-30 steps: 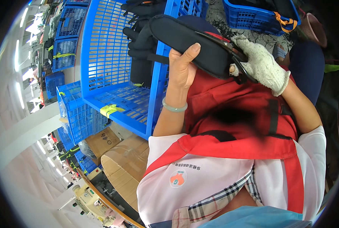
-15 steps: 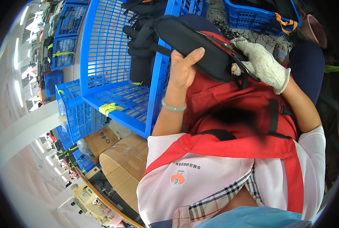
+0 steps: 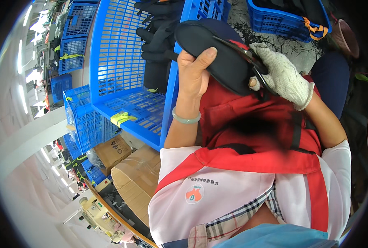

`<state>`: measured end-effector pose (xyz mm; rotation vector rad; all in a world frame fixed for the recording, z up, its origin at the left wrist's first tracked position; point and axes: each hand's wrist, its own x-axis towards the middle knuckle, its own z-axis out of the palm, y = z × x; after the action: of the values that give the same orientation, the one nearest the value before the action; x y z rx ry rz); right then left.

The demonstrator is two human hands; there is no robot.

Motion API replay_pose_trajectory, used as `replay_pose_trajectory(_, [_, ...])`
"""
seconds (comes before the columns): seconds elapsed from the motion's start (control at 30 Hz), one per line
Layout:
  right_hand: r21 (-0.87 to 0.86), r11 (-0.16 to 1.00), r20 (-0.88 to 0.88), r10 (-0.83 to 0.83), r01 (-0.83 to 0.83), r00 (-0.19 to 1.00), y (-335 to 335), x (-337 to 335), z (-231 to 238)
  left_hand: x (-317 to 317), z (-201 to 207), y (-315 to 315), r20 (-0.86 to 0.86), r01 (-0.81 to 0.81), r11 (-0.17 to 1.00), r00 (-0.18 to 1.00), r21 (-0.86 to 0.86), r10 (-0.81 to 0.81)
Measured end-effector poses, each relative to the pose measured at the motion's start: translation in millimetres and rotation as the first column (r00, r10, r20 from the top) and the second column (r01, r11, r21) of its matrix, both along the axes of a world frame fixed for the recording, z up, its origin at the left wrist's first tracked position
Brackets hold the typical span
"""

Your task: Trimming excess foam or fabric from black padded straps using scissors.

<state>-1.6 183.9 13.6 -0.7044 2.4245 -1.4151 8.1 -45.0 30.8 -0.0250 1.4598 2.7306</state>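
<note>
Beside the crate (image 3: pixel 168 108), left hand (image 3: pixel 194 76) grips black pad (image 3: pixel 229 68).

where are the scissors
In the head view, the scissors are upper right of centre, in the gloved right hand, over the black pad held by the left hand.

- Left hand (image 3: pixel 195 74): bare and gripping, its thumb (image 3: pixel 204 59) stretched toward the upper right, the other fingers mostly hidden.
- Left forearm (image 3: pixel 179 134): bare, nearly vertical in view, wrist almost straight.
- Right hand (image 3: pixel 283 76): gloved, curled closed, one bare fingertip (image 3: pixel 253 84) showing.
- Right forearm (image 3: pixel 326 120): bare, slanting up and leftward.
</note>
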Motion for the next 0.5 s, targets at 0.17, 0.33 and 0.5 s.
replay_pose_trajectory(0.17, [-0.085, 0.996, 0.152, 0.006, 0.007, 0.988, 6.3, -7.2, -2.1, -6.8, -2.5, 8.2, -0.004, 0.025, 0.999, 1.000, 0.021, -0.025])
replay_pose_trajectory(0.33, [-0.042, 0.999, -0.106, -0.038, 0.034, 0.994, 5.3, -8.1, 2.3, -9.5, 0.7, 13.9, -0.019, 0.060, 0.998, 0.998, 0.024, -0.060])
replay_pose_trajectory(0.5, [-0.123, 0.992, 0.065, 0.004, 0.004, 0.998, 6.1, -10.6, 6.1, -8.8, -0.8, 13.7, 0.000, 0.044, 0.998, 0.999, 0.040, -0.044])
